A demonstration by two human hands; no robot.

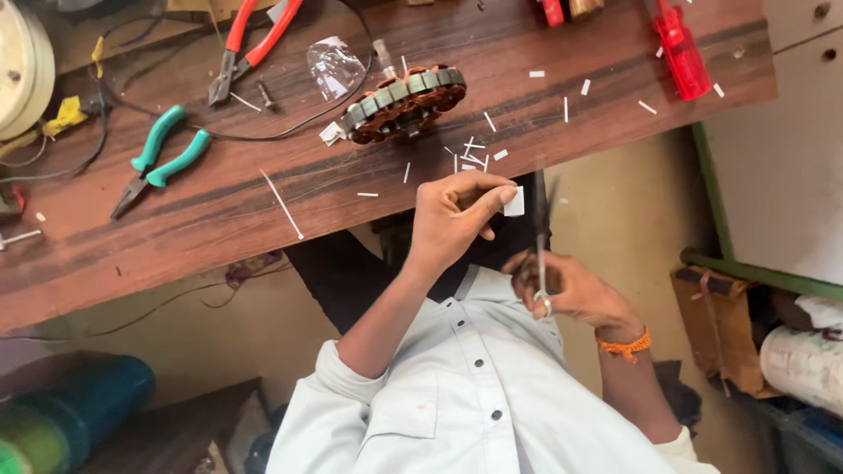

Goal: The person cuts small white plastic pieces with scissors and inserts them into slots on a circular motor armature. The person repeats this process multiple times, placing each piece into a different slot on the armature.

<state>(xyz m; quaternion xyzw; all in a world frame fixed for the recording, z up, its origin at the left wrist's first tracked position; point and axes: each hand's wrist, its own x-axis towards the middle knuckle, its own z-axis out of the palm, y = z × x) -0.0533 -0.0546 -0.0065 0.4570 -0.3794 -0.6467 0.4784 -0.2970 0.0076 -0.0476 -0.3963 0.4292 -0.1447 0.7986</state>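
Note:
My left hand [457,219] pinches a small white paper piece [515,202] just in front of the wooden bench edge. Beside it, my right hand [571,290], with an orange thread band at the wrist, grips a pair of scissors [540,237]; the blades point up next to the paper piece. On the bench [263,202] beyond my hands lies a round motor stator [404,104] with copper windings. Several small white paper strips [472,156] are scattered between the stator and my hands.
Green-handled pliers [162,158] and red-handled pliers [255,44] lie at the left of the bench, with black wires and a clear plastic scrap [334,66]. A red screwdriver [680,48] lies at the far right. Brown boxes [720,325] stand on the floor to the right.

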